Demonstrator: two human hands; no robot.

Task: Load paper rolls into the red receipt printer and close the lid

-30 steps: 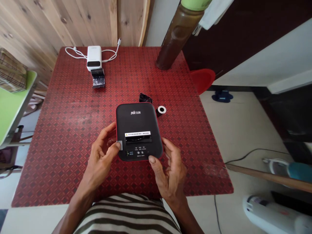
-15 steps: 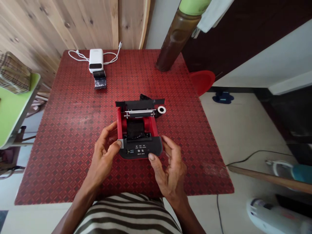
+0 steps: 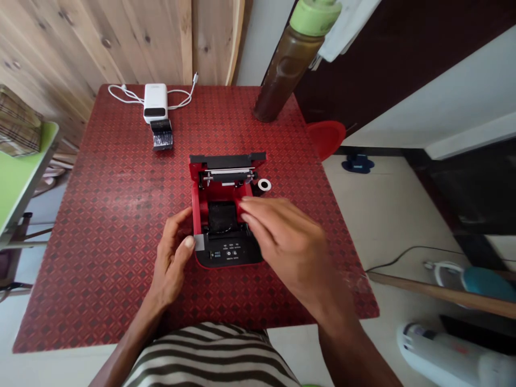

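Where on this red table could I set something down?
Two roomy bare patches: the left side of the table, between its left edge and the left fingers; and the far middle, between the white cable and the bottle. It's crowded around the open device, with the right fingers over its right side and a roll close by.
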